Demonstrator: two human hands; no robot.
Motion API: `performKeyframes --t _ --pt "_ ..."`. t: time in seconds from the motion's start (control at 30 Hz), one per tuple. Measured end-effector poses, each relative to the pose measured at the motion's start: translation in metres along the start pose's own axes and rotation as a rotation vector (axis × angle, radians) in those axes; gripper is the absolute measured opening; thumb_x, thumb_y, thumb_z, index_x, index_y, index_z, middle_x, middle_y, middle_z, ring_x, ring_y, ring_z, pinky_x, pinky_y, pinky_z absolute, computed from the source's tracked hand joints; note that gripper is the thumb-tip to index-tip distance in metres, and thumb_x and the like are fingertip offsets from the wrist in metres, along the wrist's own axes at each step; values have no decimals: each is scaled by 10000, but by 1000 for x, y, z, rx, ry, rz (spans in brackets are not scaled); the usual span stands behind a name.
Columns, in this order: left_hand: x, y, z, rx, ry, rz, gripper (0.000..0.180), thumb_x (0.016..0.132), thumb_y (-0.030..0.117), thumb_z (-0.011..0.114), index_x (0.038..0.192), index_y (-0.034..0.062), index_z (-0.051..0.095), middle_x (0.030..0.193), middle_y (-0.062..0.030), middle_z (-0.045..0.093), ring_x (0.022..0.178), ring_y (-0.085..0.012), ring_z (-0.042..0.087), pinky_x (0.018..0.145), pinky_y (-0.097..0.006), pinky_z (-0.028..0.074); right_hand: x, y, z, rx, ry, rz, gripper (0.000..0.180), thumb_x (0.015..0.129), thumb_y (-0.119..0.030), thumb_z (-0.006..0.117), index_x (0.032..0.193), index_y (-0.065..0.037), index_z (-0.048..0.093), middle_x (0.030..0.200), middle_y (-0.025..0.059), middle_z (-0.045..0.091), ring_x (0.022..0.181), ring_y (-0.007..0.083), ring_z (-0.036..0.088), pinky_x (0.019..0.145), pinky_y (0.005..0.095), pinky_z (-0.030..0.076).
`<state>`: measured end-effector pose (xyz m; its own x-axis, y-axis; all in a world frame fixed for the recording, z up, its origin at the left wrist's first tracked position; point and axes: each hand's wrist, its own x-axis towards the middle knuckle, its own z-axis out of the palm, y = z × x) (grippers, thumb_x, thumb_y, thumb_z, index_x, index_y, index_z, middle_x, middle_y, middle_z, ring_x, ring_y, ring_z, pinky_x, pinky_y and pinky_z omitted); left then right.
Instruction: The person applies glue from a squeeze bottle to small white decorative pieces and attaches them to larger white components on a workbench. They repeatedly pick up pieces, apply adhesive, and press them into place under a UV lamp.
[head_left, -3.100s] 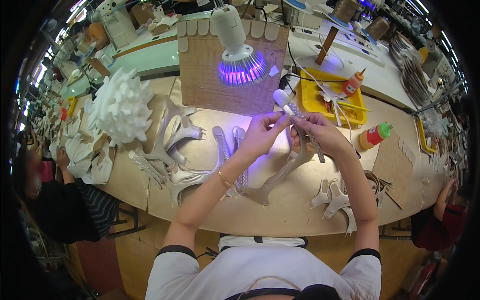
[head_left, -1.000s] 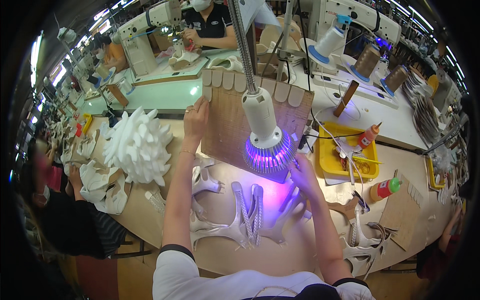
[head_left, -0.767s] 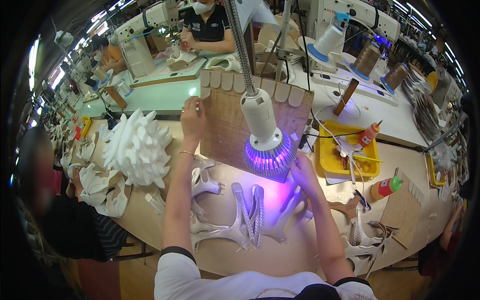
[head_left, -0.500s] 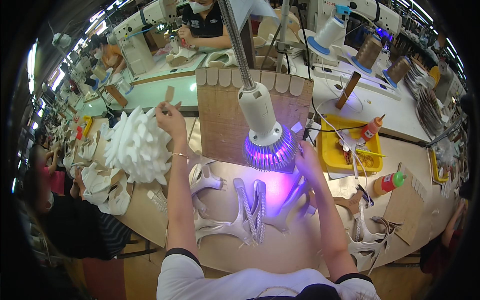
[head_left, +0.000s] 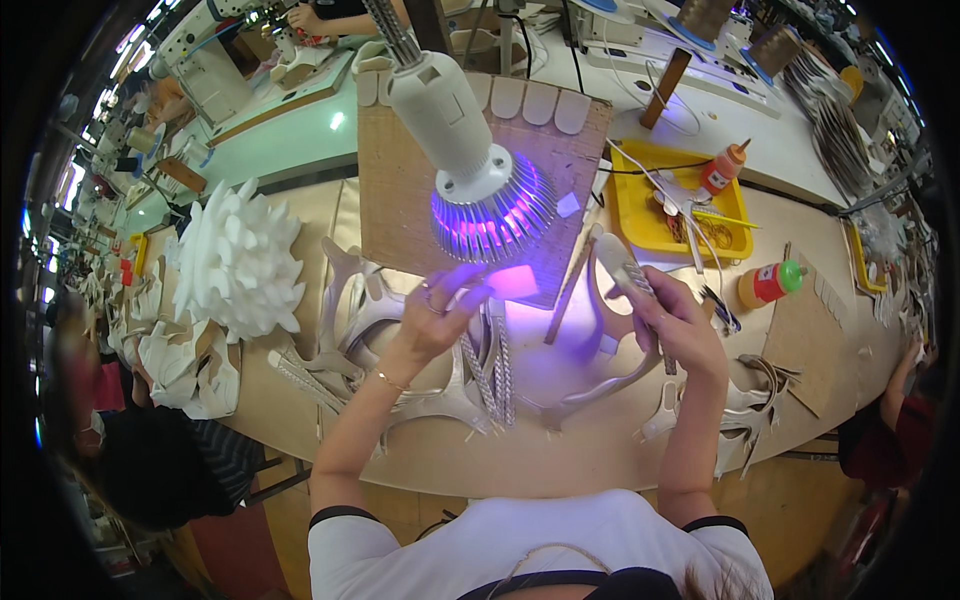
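Right grip (head_left: pixel 668 322) closed on one tool (head_left: pixel 628 280); left grip (head_left: pixel 437 318) holds one small tab (head_left: pixel 512 281).

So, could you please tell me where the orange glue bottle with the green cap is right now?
In the head view, the orange bottle with the green cap lies on the table to the right, just past the right hand and below the yellow tray.

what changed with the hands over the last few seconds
The left hand came back from the brown board and now holds a small piece under the purple lamp. The right hand lifted off the white cut-outs and grips a white tool. The yellow tray, orange bottles and white stack stayed put.
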<state>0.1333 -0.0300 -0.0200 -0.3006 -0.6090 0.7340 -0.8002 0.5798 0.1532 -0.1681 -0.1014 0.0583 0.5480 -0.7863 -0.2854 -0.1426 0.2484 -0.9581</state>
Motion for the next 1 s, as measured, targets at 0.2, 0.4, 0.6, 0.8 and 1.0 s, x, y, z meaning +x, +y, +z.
performKeyframes --t 0.2,0.4,0.6,0.8,1.0 --pt "35 48 25 -104 66 196 294 737 -41 670 998 79 608 1180 -138 584 838 -221 652 643 -320 538 -100 -18 -32 25 -50 -310 309 926 -247 527 930 59 563 613 33 547 430 62 437 407 207 322" --pt "57 69 13 -166 169 338 272 775 6 650 1009 111 562 1175 -135 562 751 -177 644 584 -282 518 -162 -29 -37 16 -89 -583 286 830 -154 625 926 112 583 708 141 624 555 130 580 470 211 425" --pt "50 78 21 -209 209 386 285 772 24 637 1017 135 543 1210 -126 552 750 -158 635 579 -266 502 -88 -25 -1 -97 -98 -21 248 886 -143 623 1058 36 630 744 21 608 495 26 457 430 180 353" --pt "34 73 14 -329 169 -54 241 826 54 646 1056 50 573 1191 -156 560 851 -222 642 724 -325 524 -29 -12 22 -16 -300 22 320 905 -260 632 1089 2 646 773 -1 643 502 19 451 444 171 393" --pt "27 106 21 -1526 370 -1113 348 931 73 565 1253 -29 478 1135 -100 607 989 -152 597 853 -313 479 1 1 35 -69 -244 -46 348 902 -289 634 1101 -4 645 720 -17 579 515 24 449 461 188 379"
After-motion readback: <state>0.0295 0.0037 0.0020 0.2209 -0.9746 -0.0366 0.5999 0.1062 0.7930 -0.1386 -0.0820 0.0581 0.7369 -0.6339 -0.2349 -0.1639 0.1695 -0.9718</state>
